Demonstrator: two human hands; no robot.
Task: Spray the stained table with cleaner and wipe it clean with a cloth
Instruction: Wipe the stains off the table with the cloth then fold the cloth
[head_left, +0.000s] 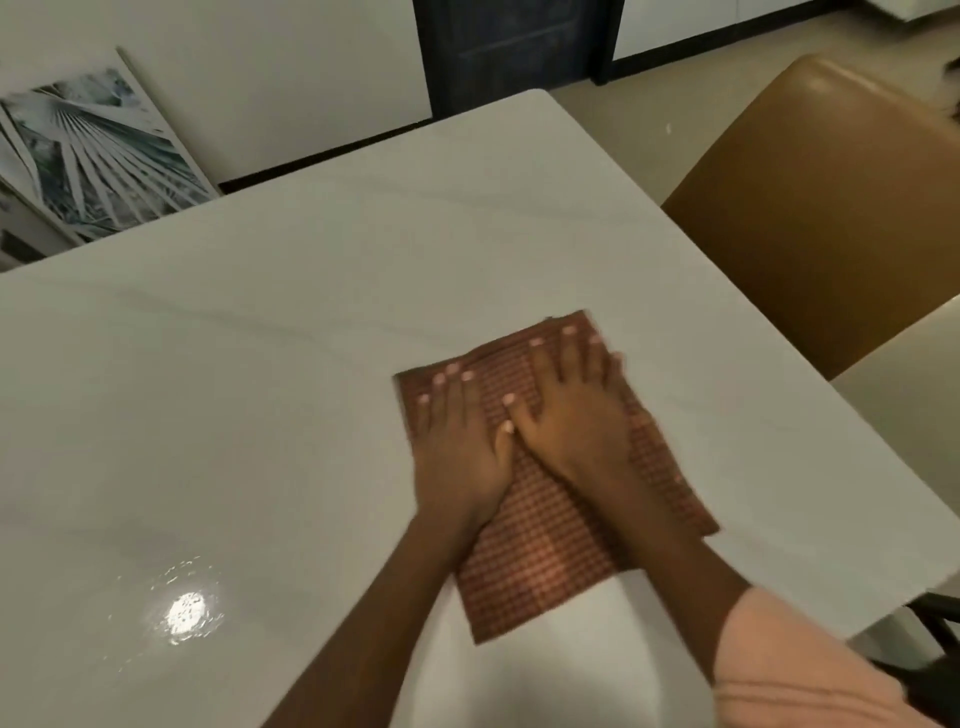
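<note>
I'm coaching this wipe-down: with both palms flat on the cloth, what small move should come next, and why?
Probably slide the cloth leftward toward the wet shiny patch. Both the left hand and right hand press it flat near the table's right edge, and that patch looks unwiped.

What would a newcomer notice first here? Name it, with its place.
Both hands, the left hand and the right hand, press flat side by side on a reddish checked cloth spread near the white table's right edge. On the table's near left, a wet patch glares. A tan chair stands at far right.
</note>
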